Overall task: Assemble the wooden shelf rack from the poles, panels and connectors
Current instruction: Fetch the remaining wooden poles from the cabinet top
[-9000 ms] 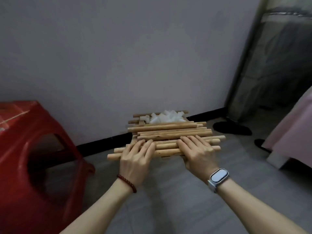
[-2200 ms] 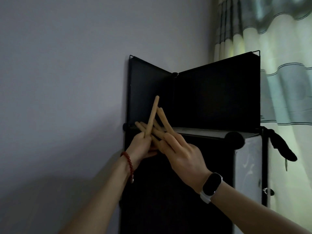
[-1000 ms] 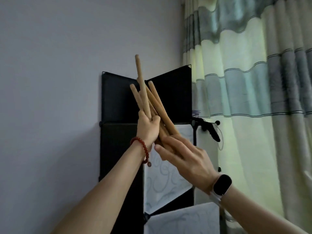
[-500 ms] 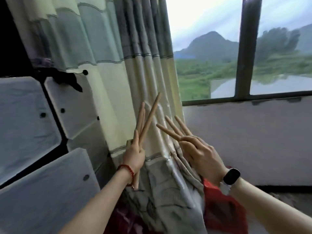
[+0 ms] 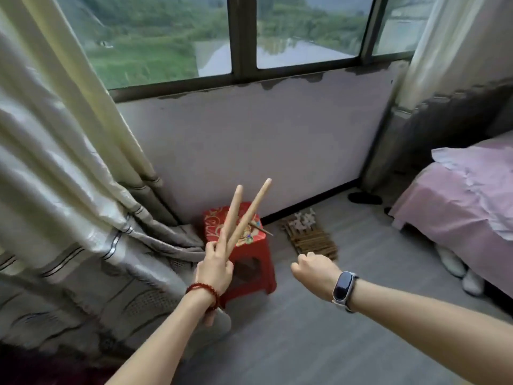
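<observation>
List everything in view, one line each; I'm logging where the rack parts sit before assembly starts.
Round wooden poles: two, tan, splayed in a V in the left hand's grip.
Pile of wooden poles: one heap, brown, on the floor by the wall.
White plastic connectors: a cluster, count unclear, at the heap's far end.
Red plastic stool: one, patterned top, right of the curtain.
Cream striped curtain: one, left side.
Pink-covered bed: one, right edge.
Window: green view outside.
Left hand: red bead bracelet.
Right hand: fisted, contents unseen; dark watch on wrist.
</observation>
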